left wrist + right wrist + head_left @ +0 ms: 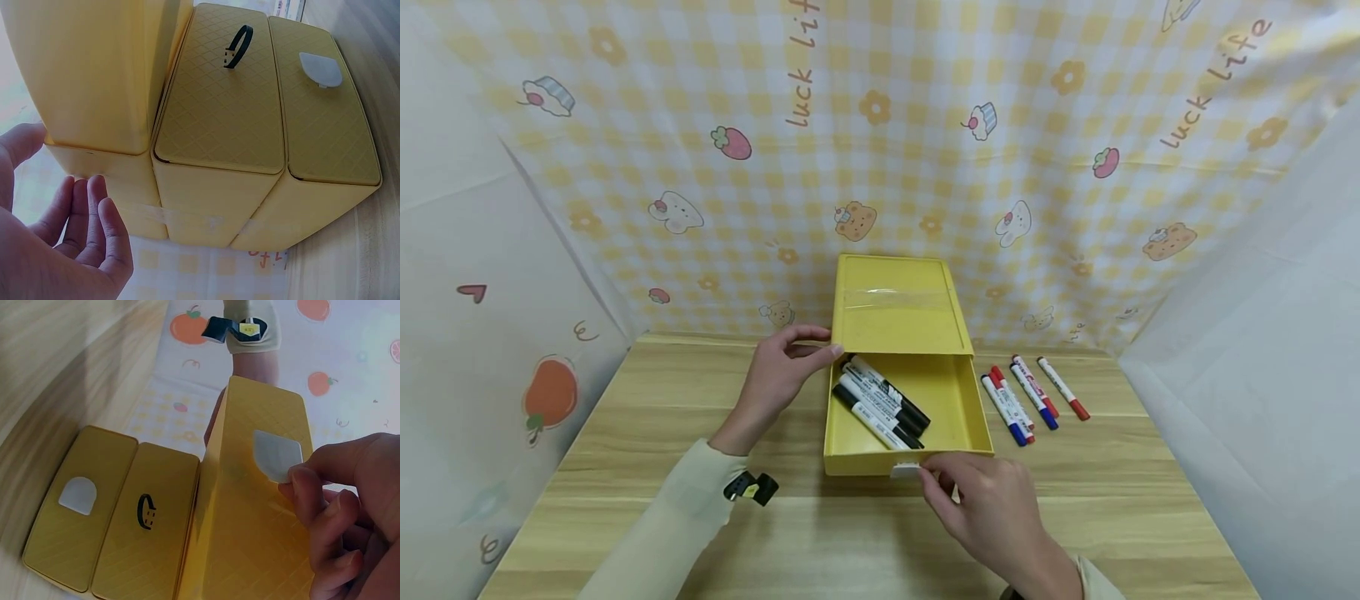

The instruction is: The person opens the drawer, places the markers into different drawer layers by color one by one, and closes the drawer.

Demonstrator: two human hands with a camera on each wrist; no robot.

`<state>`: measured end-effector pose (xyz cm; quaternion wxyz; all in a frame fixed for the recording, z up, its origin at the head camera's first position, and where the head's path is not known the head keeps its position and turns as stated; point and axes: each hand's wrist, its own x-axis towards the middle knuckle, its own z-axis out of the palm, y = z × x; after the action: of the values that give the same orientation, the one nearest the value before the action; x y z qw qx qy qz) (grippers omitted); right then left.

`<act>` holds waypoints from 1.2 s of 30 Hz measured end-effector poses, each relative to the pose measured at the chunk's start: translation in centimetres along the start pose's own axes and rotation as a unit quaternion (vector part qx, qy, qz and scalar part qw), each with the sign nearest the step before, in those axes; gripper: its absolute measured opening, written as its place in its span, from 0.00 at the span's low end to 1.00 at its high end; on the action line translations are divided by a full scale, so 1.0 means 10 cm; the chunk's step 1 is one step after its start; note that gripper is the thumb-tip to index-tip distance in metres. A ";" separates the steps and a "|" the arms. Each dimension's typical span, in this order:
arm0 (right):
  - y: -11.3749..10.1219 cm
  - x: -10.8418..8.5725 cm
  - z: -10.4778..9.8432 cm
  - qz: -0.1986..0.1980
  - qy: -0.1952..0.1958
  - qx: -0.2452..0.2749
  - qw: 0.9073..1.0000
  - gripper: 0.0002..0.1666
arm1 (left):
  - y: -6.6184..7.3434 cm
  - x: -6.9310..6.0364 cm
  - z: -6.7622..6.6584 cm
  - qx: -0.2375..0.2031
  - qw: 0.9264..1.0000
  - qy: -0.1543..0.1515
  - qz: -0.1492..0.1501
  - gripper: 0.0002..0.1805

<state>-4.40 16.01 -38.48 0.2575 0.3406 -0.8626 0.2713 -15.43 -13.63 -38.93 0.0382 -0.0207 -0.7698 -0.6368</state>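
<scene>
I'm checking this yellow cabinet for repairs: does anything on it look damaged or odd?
The middle drawer has a black strap as its handle, while the top drawer and bottom drawer have white tabs. Clear tape also crosses the cabinet, perhaps holding it together.
</scene>
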 end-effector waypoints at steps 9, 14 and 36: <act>0.02 0.05 0.02 0.010 -0.009 -0.006 1.000 0.09 | -0.01 0.00 0.00 -0.009 1.000 -0.003 -0.003 0.25; 0.04 0.09 0.03 0.016 -0.014 -0.007 1.000 0.08 | 0.00 0.00 0.00 -0.009 1.000 -0.001 -0.006 0.25; 0.23 0.28 0.15 -0.018 0.017 -0.013 1.000 0.07 | -0.01 0.00 0.00 -0.017 1.000 -0.006 -0.008 0.25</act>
<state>-8.24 15.26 -38.47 0.2812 0.3480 -0.8554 0.2611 -15.38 -13.68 -38.99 0.0284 -0.0187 -0.7590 -0.6503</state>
